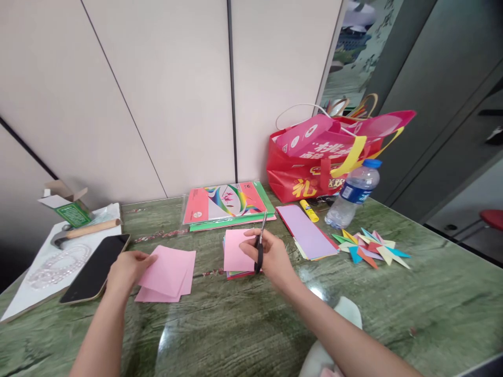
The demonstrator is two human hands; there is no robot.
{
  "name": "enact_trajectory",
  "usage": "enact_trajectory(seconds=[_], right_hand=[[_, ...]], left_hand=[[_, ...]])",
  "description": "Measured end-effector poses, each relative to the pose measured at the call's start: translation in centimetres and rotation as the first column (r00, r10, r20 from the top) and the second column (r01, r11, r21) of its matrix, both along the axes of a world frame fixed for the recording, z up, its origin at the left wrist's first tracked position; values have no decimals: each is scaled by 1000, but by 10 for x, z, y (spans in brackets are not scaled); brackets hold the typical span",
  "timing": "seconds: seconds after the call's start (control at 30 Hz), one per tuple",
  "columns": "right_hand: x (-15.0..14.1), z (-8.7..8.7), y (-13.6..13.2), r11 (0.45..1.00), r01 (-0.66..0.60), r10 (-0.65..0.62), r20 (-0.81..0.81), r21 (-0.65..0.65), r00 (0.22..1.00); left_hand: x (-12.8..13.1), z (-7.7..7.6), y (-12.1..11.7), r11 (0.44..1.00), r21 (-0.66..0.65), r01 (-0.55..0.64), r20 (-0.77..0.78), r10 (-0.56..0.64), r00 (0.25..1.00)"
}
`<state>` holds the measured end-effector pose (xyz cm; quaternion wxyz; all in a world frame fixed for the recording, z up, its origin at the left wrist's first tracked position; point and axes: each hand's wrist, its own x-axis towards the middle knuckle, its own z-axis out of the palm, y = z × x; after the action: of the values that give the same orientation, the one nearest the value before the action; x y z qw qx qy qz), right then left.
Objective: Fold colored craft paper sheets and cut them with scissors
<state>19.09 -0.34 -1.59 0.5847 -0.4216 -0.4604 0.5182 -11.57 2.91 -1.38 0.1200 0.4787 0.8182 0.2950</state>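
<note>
Between the thumb and fingers of my left hand [128,270] is the edge of a pink paper square [163,269]. More pink paper [188,280] lies beneath it on the green table. My right hand [273,256] holds a pair of scissors [259,251] by the black handles, blades pointing up and away. Under and beside that hand sits a stack of small paper squares [237,248], pink on top with other colours showing at its lower edge. Part of this stack is hidden by my right fingers.
At left are a phone [98,267], a hammer [86,231], clear beads [58,267] and a small box [70,207]. Behind lie paper packs [228,204]. Rightward are paper strips [306,233], a glue stick [309,210], a bottle [353,193], folded paper pieces [373,247] and a red bag [291,173].
</note>
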Motion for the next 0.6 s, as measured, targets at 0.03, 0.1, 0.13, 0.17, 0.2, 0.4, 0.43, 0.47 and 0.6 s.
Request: enact_trajectory(seconds=[0.03,0.1,0.13,0.17,0.2,0.4,0.43,0.47,0.6], right_hand=[[1,0,1,1000,22,-22,-5,-3,1000],[4,-1,4,998,69,-69,-19,1,997],[5,-1,6,996,90,-90,-25,6,996],[6,-2,7,994,106,-106,-31,11,994],[7,-3,8,993,119,-119,-35,13,992],[7,-10,14,972,222,-226,-48,-70,973],[7,-11,15,966,243,-248,-59,-87,967],[7,-12,15,960,259,-267,-72,-104,961],[8,-13,16,941,299,-318,-119,-156,940]], left_hand=[[4,1,-1,998,-53,-24,-74,20,997],[20,6,-4,989,-128,-76,-310,33,950],[31,9,-5,995,-102,-23,-404,-20,915],[44,11,-7,997,-65,47,-438,-71,896],[58,12,-8,991,-21,133,-396,-130,909],[127,-3,-13,884,101,456,317,-463,828],[132,-6,-14,877,102,470,361,-473,804],[136,-9,-15,873,106,476,403,-475,782],[141,-11,-19,876,138,463,545,-458,703]])
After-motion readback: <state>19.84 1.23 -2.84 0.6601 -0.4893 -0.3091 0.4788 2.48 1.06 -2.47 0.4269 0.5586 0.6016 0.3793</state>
